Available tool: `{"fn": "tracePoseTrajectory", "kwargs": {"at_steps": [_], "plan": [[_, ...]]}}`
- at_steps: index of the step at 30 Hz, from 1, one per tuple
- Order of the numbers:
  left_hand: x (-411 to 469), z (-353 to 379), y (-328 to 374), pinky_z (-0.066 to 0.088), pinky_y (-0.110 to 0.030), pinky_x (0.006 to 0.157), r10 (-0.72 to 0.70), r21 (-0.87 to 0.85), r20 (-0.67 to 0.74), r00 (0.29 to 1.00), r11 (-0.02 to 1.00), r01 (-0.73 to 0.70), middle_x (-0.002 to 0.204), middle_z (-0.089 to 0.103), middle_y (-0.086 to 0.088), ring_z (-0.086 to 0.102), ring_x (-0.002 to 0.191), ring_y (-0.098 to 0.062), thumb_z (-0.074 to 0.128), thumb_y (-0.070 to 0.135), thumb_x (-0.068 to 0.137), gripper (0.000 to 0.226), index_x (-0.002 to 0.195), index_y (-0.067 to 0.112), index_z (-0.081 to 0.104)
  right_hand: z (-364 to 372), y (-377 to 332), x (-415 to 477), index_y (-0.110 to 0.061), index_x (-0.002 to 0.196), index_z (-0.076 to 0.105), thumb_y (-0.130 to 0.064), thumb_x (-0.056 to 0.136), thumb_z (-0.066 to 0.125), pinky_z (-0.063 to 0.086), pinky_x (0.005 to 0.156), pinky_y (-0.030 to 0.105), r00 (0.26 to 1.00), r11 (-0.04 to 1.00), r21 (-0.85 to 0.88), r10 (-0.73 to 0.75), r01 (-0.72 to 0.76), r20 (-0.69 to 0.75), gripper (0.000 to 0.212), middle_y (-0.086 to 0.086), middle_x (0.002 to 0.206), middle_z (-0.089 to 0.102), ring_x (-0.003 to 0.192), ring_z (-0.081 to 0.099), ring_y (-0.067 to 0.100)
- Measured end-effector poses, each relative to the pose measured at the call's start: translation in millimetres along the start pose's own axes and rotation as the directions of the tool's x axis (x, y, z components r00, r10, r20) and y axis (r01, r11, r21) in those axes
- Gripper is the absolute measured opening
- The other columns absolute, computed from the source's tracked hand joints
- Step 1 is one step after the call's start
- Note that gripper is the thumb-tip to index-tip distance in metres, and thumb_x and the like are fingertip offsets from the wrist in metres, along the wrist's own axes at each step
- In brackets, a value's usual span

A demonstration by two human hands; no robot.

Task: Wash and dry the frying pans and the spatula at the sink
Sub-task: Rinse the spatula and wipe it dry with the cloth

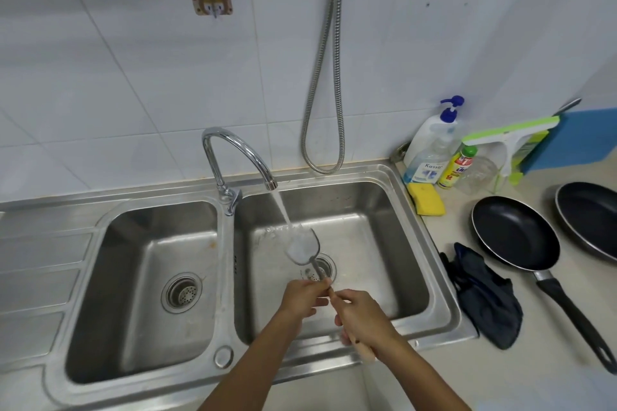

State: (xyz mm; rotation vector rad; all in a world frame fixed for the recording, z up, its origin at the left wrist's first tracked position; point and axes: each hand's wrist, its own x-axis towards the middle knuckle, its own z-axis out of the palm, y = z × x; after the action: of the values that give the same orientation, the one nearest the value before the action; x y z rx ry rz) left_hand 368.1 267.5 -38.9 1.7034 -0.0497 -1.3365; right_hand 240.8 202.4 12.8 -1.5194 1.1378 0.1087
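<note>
Under tap (240,150) | left hand (302,297), right hand (362,314) grip spatula (302,248) | water (283,210) on blade

At frame centre, a left hand (305,299) and right hand (362,314) grip a spatula (302,248) under the running tap (233,150) over the sink (384,210). At right, a frying pan (516,232), a second frying pan (591,217) and a dark cloth (484,297) lie on the counter (500,384).

The bench (500,377) carries two frying pans, a nearer pan (516,232) and a farther pan (591,213), one dark cloth (484,300), one yellow sponge (427,198), one squeegee (507,140) and three bottles: a pump bottle (430,133), a clear bottle (425,163) and a yellow bottle (457,168). The sink (334,173) has two basins, left basin (133,243) and right basin (367,243), and one tap (233,147); one hose (324,77) hangs on the far wall. There are one spatula (302,248) and two hands, left hand (302,297) and right hand (360,310).
</note>
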Motion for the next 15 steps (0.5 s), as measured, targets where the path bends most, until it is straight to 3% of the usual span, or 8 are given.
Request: {"fn": "tracePoseTrajectory", "kwargs": {"at_steps": [3,6,9,15], "plan": [[-1,8,3,0.049,-0.032,0.081,-0.009,-0.008,0.022,1.0,1.0,0.009,0.096,0.08,-0.004,0.077,0.089,-0.016,0.073,0.034,0.091,0.029,0.104,0.007,0.076,3,12,-3,-0.035,0.123,0.062,-0.037,0.101,0.047,0.057,0.08,0.029,0.97,0.895,-0.419,-0.217,0.152,-0.11,0.026,-0.004,0.101,0.075,0.086,0.071,0.014],[-2,19,7,0.049,-0.031,0.078,-0.036,-0.002,0.028,0.999,0.999,0.036,0.091,0.079,-0.002,0.077,0.082,-0.013,0.068,0.027,0.095,0.023,0.103,0.007,0.074,8,22,-6,-0.031,0.137,0.049,-0.023,0.094,0.052,0.053,0.078,0.031,0.918,0.679,-0.709,-0.379,0.191,-0.116,0.044,0.003,0.108,0.065,0.094,0.063,0.021],[-4,25,4,0.048,-0.03,0.076,-0.053,0.007,0.036,0.998,0.999,0.053,0.088,0.078,-0.002,0.075,0.076,-0.011,0.065,0.024,0.096,0.018,0.1,0.009,0.073,12,26,-8,-0.032,0.144,0.042,-0.019,0.092,0.055,0.051,0.077,0.031,0.908,0.623,-0.762,-0.402,0.179,-0.116,0.055,0.005,0.111,0.06,0.097,0.06,0.022],[-4,22,-6,0.05,-0.033,0.085,-0.079,0.033,0.022,0.997,0.996,0.078,0.096,0.08,-0.005,0.077,0.089,-0.017,0.064,0.023,0.096,0.022,0.104,0.006,0.075,12,36,-9,-0.033,0.143,0.043,-0.02,0.093,0.054,0.049,0.074,0.029,0.912,0.6,-0.775,-0.402,0.196,-0.081,0.053,0.004,0.11,0.061,0.096,0.06,0.021]]}}
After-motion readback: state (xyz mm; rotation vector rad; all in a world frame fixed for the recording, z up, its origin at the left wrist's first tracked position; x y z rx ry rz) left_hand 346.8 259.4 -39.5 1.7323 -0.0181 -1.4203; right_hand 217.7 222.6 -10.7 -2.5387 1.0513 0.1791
